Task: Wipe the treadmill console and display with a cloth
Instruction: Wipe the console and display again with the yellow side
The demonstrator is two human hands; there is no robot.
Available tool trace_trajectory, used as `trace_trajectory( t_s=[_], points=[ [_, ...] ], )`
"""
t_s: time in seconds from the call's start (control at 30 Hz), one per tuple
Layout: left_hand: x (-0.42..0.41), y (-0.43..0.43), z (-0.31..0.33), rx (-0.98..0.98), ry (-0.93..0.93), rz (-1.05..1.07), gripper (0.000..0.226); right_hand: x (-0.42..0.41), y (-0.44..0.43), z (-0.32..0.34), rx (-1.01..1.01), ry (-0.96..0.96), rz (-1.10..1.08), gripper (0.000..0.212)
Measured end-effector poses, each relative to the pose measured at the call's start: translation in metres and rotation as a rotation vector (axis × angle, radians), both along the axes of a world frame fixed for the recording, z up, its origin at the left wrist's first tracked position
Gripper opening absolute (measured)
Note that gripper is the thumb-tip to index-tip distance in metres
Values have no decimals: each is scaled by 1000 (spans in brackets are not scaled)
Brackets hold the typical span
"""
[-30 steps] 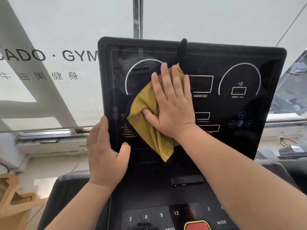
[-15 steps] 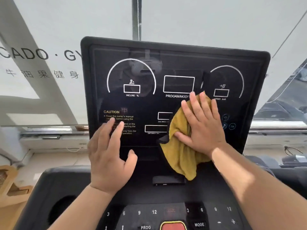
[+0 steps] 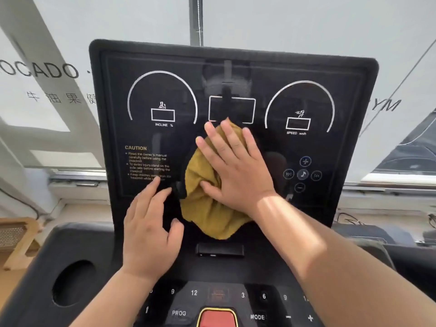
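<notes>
While the right hand, fingers spread, is pressing the cloth mid-display, the left hand is hovering open-fingered below the caution text; button panel likely remaining.

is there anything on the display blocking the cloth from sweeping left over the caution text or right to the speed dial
To the right, nothing visible: the panel between the cloth and the speed dial is bare glass. To the left, the left hand rests beside the cloth with its fingertips on the lower caution text, so it would have to move first.
</notes>
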State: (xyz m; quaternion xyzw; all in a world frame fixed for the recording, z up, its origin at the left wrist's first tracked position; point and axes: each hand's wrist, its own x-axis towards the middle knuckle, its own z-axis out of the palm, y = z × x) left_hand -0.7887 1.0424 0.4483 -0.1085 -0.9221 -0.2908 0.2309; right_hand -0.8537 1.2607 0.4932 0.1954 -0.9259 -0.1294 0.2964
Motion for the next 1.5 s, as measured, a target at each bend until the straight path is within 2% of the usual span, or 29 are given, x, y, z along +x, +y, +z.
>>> trace_trajectory(
  t_s=[0.13, 0.27, 0.4, 0.5, 0.63, 0.77, 0.87, 1.07, 1.2, 1.4, 1.5],
  points=[
    [2, 19, 2, -58, 80, -81, 63, 25, 45, -31, 112, -15, 76, 86],
    [6, 44, 2, -172, 73, -170, 68, 39, 100, -28, 97, 26, 16, 89],
    [6, 54, 5, -238, -24, -179, 70, 17, 137, 25, -61, 116, -172, 95],
    [6, 53, 7, -256, -76, -197, 72, -11, 131, 76, -225, 114, -274, 101],
    [8, 42, 8, -154, -8, -228, 68, -29, 89, 90, -310, 134, -330, 103],
    [8, 32, 12, -67, 66, -157, 67, -13, 47, 46, -148, 68, -120, 94],
    [6, 36, 10, -83, 88, -156, 67, 10, 42, 2, -38, 22, 13, 87],
    [8, 67, -1, -223, 16, -205, 65, 46, 109, -39, 91, 9, 59, 83],
    [7, 69, 0, -297, -40, -178, 60, 46, 163, -18, 165, 50, 5, 88],
    [7, 65, 7, -311, -69, -192, 60, -7, 174, 88, -154, 138, -225, 94],
    [9, 68, 4, -282, -71, -190, 58, -19, 159, 99, -246, 157, -287, 94]
  ],
)
